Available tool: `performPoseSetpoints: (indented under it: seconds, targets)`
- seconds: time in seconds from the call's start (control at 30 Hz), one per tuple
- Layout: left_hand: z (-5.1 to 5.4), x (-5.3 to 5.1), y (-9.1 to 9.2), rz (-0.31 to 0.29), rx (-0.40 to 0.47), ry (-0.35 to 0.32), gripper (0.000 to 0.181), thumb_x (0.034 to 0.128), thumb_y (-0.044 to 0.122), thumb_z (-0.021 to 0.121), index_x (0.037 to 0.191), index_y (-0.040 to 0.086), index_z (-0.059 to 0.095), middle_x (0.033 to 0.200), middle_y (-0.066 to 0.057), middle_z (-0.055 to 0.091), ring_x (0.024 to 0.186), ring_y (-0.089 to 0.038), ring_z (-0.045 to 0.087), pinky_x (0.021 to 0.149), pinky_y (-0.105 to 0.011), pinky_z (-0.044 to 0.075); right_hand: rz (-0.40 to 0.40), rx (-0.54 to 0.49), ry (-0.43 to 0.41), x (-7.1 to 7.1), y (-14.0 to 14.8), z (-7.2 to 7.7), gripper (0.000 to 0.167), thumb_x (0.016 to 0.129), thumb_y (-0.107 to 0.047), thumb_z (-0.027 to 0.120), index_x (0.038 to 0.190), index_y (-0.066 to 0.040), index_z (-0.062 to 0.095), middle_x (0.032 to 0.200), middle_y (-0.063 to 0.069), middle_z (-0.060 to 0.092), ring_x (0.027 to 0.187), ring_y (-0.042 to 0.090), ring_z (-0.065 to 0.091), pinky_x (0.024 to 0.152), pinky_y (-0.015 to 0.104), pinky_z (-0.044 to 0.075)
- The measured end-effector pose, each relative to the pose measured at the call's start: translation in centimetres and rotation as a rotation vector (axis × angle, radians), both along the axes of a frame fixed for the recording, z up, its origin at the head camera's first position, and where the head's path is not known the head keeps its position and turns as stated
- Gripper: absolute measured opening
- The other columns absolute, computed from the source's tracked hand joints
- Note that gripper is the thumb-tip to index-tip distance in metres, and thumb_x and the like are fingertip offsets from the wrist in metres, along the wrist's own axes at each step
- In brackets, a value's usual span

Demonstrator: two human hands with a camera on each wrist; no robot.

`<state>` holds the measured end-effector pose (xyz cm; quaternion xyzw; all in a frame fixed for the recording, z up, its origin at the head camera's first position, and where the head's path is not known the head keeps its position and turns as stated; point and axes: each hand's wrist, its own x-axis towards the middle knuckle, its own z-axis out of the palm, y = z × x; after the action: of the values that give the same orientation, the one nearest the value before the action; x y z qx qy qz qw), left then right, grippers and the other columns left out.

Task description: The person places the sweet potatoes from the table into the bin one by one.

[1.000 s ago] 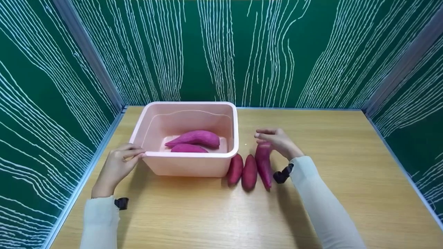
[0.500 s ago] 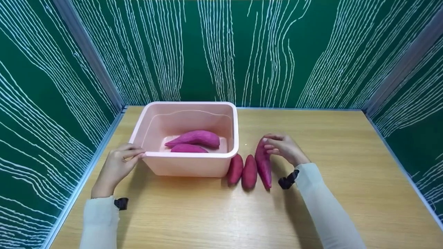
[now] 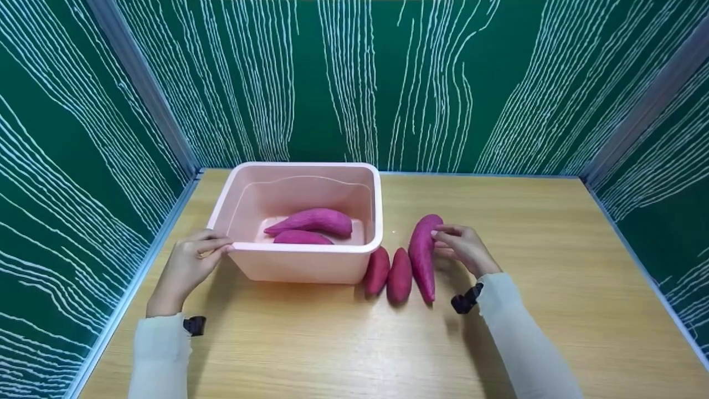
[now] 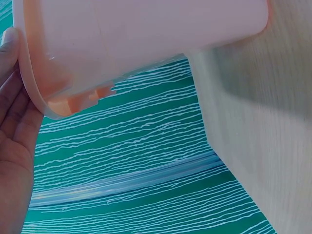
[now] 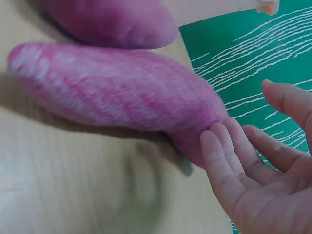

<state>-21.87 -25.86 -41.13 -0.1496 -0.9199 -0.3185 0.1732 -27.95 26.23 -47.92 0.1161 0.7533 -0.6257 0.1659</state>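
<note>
At the near left corner of a pink plastic bin [image 3: 299,267], my left hand [image 3: 188,265] pinches the rim between thumb and fingers. In the left wrist view, the thumb [image 4: 9,48] lies on one side of that rim. Two purple sweet potatoes, a long one [image 3: 316,220] and a partly hidden one [image 3: 302,238], lie inside. My right hand [image 3: 464,246] is at the right side of a long curved sweet potato [image 3: 424,257] on the table. Its fingers [image 5: 219,161] look extended, with the thumb apart; whether they touch the sweet potato is hard to tell.
Two smaller reddish sweet potatoes [image 3: 377,270] [image 3: 399,277] lie between the bin and the long one. The wooden table [image 3: 343,349] is bounded by green panels [image 3: 515,66] with white wavy lines and metal corner posts [image 3: 141,83].
My right hand has come down from above the far end of the long sweet potato to its right side, moving right and nearer. The left hand keeps its hold on the rim.
</note>
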Motion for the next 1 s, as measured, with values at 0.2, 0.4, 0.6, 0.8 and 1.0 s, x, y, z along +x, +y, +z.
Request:
performPoseSetpoints:
  seconds: [0.2, 0.4, 0.6, 0.8, 1.0]
  targets:
    - [0.2, -0.1, 0.1, 0.004, -0.001, -0.014, 0.021, 0.0823, 0.004, 0.073, 0.103, 0.003, 0.075, 0.107, -0.016, 0.07, 0.109, -0.039, 0.062, 0.092, -0.052, 0.051, -0.027, -0.028, -0.003, 0.3, 0.1, -1.1, 0.07, 0.093, -0.034, 0.063, 0.148, -0.003, 0.031, 0.139, 0.019, 0.045, 0.121, 0.029, 0.053, 0.108, 0.041, 0.045]
    - [0.1, -0.1, 0.1, 0.008, 0.001, -0.023, 0.021, 0.0827, 0.004, 0.073, 0.103, 0.004, 0.075, 0.107, -0.016, 0.07, 0.109, -0.039, 0.061, 0.092, -0.052, 0.051, -0.043, -0.08, -0.016, 0.6, -0.1, -2.0, 0.076, 0.092, -0.03, 0.065, 0.15, -0.002, 0.025, 0.125, 0.011, 0.053, 0.103, 0.017, 0.062, 0.104, 0.038, 0.049]
    - [0.0, 0.1, 0.0, 0.001, 0.006, -0.001, 0.02, 0.0816, 0.004, 0.074, 0.102, 0.004, 0.075, 0.105, -0.016, 0.071, 0.107, -0.038, 0.063, 0.091, -0.051, 0.052, -0.034, -0.151, -0.009, 1.0, -0.4, -3.0, 0.076, 0.092, -0.025, 0.065, 0.149, 0.004, 0.023, 0.11, 0.005, 0.059, 0.09, 0.011, 0.065, 0.091, 0.029, 0.056]
    - [0.0, 0.0, 0.0, -0.005, 0.008, 0.014, 0.019, 0.081, 0.004, 0.074, 0.1, 0.004, 0.076, 0.105, -0.016, 0.071, 0.107, -0.039, 0.063, 0.091, -0.051, 0.052, -0.016, -0.183, 0.008, 1.3, -0.7, -3.7, 0.077, 0.093, -0.023, 0.064, 0.148, 0.009, 0.02, 0.116, 0.006, 0.054, 0.088, 0.008, 0.063, 0.085, 0.022, 0.056]
    - [0.2, 0.0, 0.0, 0.006, 0.009, -0.015, 0.021, 0.0821, 0.005, 0.074, 0.103, 0.004, 0.075, 0.108, -0.017, 0.07, 0.11, -0.041, 0.061, 0.092, -0.053, 0.05, -0.025, -0.212, 0.0, 1.6, -1.0, -4.3, 0.077, 0.093, -0.021, 0.064, 0.148, 0.009, 0.02, 0.112, 0.006, 0.054, 0.082, 0.007, 0.062, 0.079, 0.02, 0.057]
